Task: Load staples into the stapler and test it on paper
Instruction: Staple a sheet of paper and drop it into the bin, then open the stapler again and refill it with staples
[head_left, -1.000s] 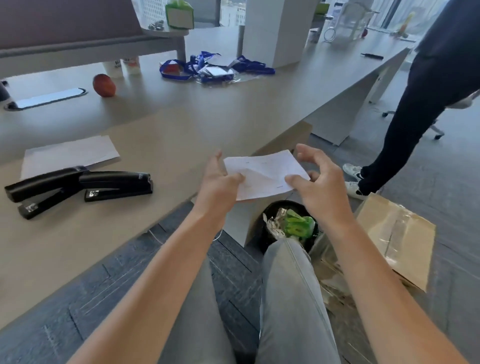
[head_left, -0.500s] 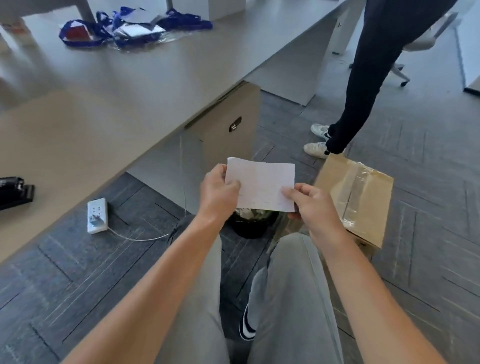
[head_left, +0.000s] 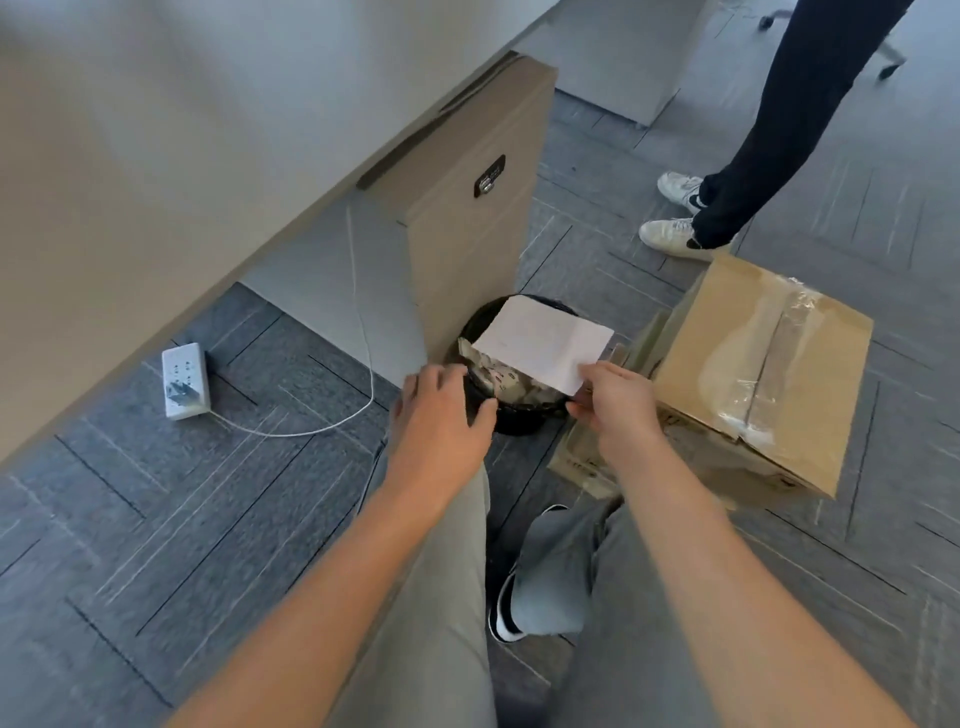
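A folded white sheet of paper (head_left: 545, 343) hangs over a black waste bin (head_left: 480, 410) on the floor. My right hand (head_left: 615, 402) pinches the paper's near right corner. My left hand (head_left: 441, 410) is off the paper, fingers spread and relaxed, hovering at the bin's left rim. The bin holds crumpled wrappers and scraps. The stapler is out of view.
The desk top (head_left: 130, 171) fills the upper left, with a brown desk panel (head_left: 467, 218) behind the bin. A taped cardboard box (head_left: 763, 374) stands right of the bin. A white power strip (head_left: 184, 379) and cable lie on the carpet. A standing person's legs (head_left: 779, 130) are at the upper right.
The view has tilted down from the desk to the floor. The paper moved down over the bin. My left hand let go of the paper; my right hand still pinches it.
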